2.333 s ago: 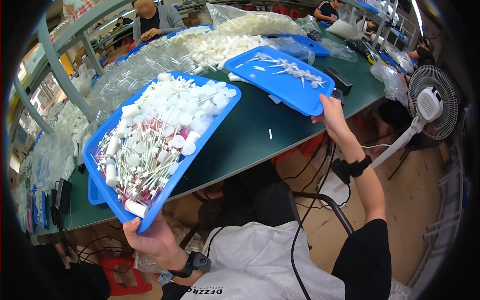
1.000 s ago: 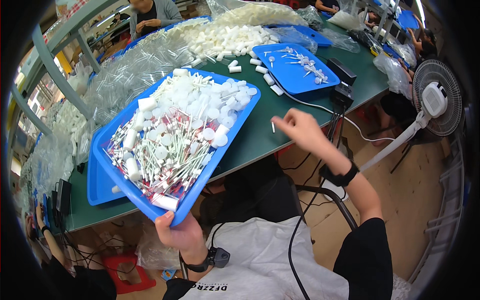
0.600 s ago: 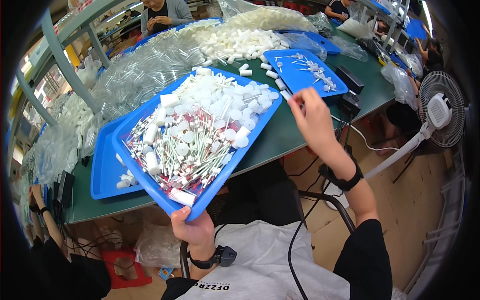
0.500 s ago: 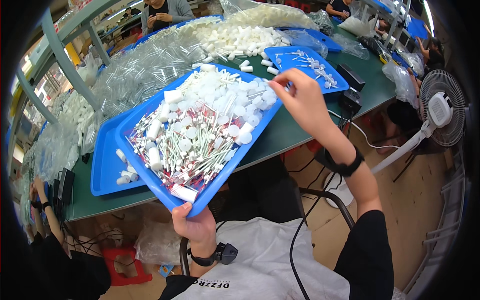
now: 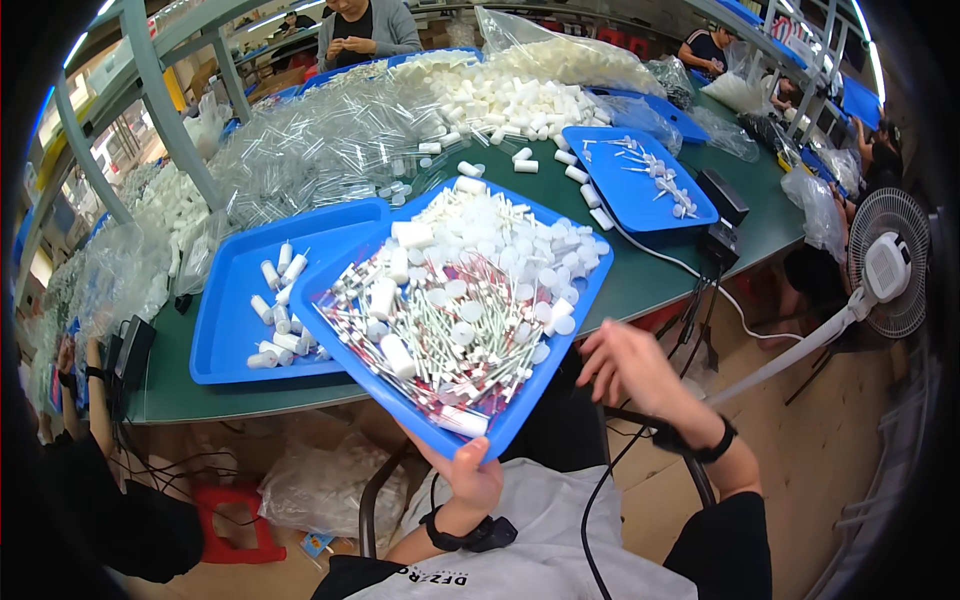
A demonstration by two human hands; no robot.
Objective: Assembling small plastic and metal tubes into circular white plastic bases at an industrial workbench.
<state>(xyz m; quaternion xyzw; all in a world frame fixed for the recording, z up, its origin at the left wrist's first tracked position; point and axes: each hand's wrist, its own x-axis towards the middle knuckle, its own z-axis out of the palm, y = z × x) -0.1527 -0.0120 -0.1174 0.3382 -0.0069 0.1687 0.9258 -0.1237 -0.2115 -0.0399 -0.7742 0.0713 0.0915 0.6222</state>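
A blue tray (image 5: 400, 415) is heaped with thin white sticks with reddish ends (image 5: 480, 340), translucent round caps (image 5: 560, 258) and white cylinders (image 5: 396, 356). My left hand (image 5: 472, 478) grips its near corner, thumb at the rim and fingers beneath, and the tray tilts over the table's front edge. Just right of the tray, my right hand (image 5: 630, 368) hangs in the air, fingers apart and holding nothing. Partly behind the held tray, a second blue tray (image 5: 225, 360) carries several white cylinders with thin pins (image 5: 283, 343).
Clear plastic tubes (image 5: 320, 150) and white cylinders (image 5: 510, 100) pile up on the green table (image 5: 540, 195). Another blue tray (image 5: 625, 212) holds capped sticks. Black boxes (image 5: 722, 240) with cables stand at the right edge, near a fan (image 5: 885, 270). Other people work around.
The held tray has come toward me and to the right, uncovering more of the left tray. My right hand has dropped from the tray's far right corner to beside its near right edge.
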